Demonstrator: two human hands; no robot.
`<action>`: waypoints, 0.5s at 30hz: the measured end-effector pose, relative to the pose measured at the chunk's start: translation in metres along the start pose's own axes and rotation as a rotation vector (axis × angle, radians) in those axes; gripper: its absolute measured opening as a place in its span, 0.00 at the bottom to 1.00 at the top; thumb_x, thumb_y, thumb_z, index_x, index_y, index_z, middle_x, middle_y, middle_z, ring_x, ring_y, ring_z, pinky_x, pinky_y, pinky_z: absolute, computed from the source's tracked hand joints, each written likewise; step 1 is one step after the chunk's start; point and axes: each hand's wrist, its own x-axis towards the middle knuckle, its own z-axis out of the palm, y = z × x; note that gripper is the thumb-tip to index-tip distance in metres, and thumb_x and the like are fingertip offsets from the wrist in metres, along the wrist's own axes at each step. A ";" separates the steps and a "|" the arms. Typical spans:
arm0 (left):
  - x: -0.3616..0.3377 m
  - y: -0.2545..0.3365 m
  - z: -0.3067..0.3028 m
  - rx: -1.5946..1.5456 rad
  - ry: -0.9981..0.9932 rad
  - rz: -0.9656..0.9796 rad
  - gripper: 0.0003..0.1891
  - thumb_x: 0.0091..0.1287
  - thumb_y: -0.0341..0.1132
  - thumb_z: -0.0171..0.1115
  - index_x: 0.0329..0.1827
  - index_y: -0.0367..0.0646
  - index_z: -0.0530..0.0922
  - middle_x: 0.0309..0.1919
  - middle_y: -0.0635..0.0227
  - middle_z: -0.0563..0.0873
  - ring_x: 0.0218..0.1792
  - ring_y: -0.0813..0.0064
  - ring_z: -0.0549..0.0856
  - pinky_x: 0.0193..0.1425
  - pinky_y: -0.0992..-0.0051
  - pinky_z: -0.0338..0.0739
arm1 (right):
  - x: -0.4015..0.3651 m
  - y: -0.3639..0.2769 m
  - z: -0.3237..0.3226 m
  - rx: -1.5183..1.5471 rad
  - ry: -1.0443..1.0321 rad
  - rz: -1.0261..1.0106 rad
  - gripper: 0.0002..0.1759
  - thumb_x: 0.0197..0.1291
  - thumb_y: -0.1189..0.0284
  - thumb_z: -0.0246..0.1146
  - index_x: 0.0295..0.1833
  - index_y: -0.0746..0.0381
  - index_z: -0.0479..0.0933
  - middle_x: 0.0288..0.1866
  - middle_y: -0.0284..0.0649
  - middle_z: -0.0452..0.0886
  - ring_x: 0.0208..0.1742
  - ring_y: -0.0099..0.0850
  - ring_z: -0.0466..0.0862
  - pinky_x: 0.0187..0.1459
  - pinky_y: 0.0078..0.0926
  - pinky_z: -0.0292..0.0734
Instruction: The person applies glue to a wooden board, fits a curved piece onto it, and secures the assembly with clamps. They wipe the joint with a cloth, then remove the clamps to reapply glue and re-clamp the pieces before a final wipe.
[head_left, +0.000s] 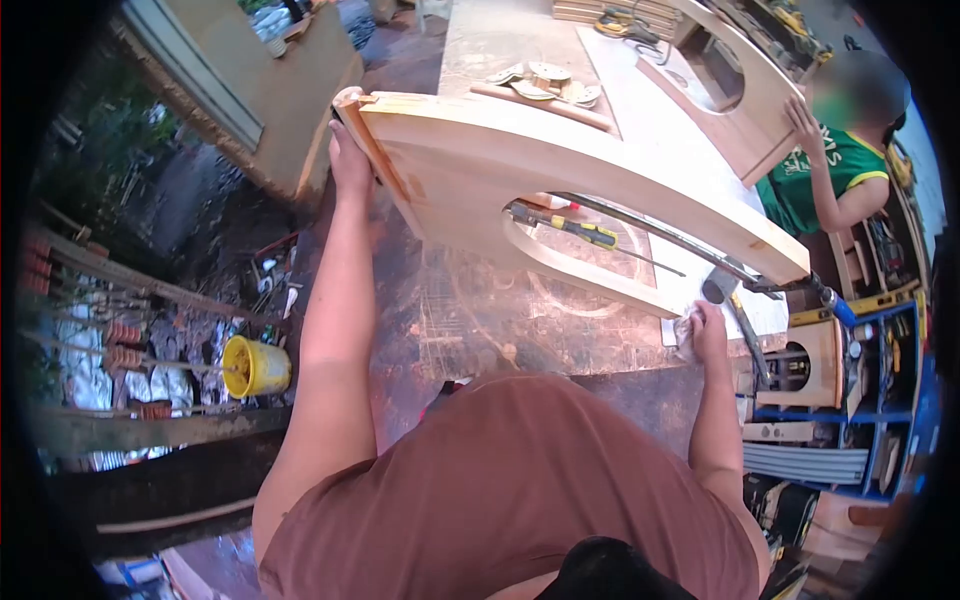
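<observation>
Yellow bucket left, blue shelving right

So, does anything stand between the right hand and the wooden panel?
Yes: a white cloth in the right hand, on the side toward the wooden panel; whether cloth and panel touch is unclear.

Workshop: for woodworking
Workbench: worn, marked top
Tools: a screwdriver, a hammer
Panel: pale wood with a rounded opening
Blue rack: packed with wooden pieces
</observation>
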 end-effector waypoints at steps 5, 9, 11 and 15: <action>-0.006 0.010 0.009 0.024 0.062 -0.055 0.36 0.76 0.61 0.34 0.67 0.36 0.66 0.57 0.59 0.78 0.57 0.67 0.79 0.61 0.67 0.73 | 0.020 -0.027 -0.003 0.052 0.313 -0.092 0.31 0.59 0.75 0.63 0.70 0.61 0.66 0.64 0.52 0.71 0.65 0.47 0.71 0.64 0.38 0.67; 0.001 0.004 0.009 0.028 0.063 -0.045 0.37 0.76 0.63 0.34 0.68 0.36 0.66 0.60 0.58 0.77 0.60 0.68 0.76 0.65 0.67 0.70 | 0.020 -0.072 -0.010 0.470 0.241 -0.129 0.35 0.60 0.71 0.64 0.72 0.63 0.63 0.69 0.50 0.68 0.70 0.42 0.69 0.68 0.39 0.64; 0.008 -0.007 0.002 0.028 0.048 -0.057 0.37 0.75 0.63 0.34 0.68 0.36 0.66 0.60 0.59 0.77 0.61 0.68 0.76 0.65 0.67 0.70 | 0.024 -0.084 -0.004 0.627 0.191 -0.186 0.43 0.59 0.58 0.67 0.74 0.65 0.58 0.72 0.50 0.65 0.72 0.42 0.66 0.68 0.40 0.64; 0.014 -0.008 -0.010 -0.002 -0.075 -0.058 0.41 0.71 0.68 0.37 0.69 0.37 0.65 0.60 0.58 0.77 0.60 0.66 0.78 0.64 0.65 0.73 | 0.041 -0.106 0.001 1.202 0.202 -0.101 0.56 0.54 0.43 0.68 0.76 0.66 0.52 0.71 0.51 0.66 0.73 0.42 0.66 0.71 0.42 0.59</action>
